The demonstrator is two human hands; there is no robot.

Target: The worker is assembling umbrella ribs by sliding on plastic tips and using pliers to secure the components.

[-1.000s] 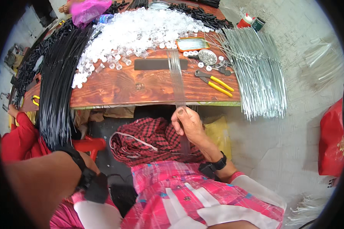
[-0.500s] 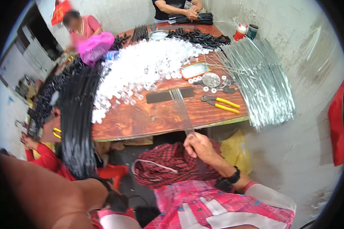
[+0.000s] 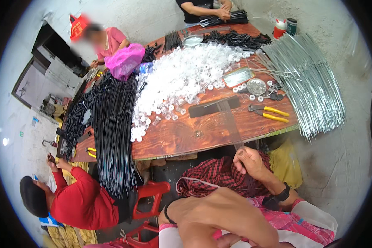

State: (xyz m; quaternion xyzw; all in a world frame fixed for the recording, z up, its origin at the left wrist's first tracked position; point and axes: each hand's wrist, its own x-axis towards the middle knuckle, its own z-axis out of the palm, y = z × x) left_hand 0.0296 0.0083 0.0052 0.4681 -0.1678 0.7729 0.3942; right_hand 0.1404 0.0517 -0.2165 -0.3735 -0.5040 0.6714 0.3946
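Observation:
My right hand [image 3: 251, 162] is closed round a bundle of thin metal rods [image 3: 232, 126]. The rods rise from my fist over the table edge, and their far ends lie across a dark flat bar [image 3: 206, 108]. Close to the camera, my left hand [image 3: 227, 211] shows its back, with a black band at the wrist. Its fingers bend down and run out at the lower edge, so what they hold, if anything, is hidden. Beneath both hands are a red-and-black checked cloth [image 3: 202, 171] and pink checked clothing.
White plastic pieces [image 3: 182, 78] are heaped mid-table [image 3: 173, 144]. Black strands [image 3: 115, 132] overhang at left, silvery rods [image 3: 310, 87] at right. Yellow-handled pliers [image 3: 270, 113] lie near a small dish [image 3: 256, 87]. A person in red [image 3: 82, 198] sits at left; two others work behind.
My left hand has come from the lower left to the lower middle, in front of my clothing. The view has swung left, showing more of the person in red. My right hand keeps its rods.

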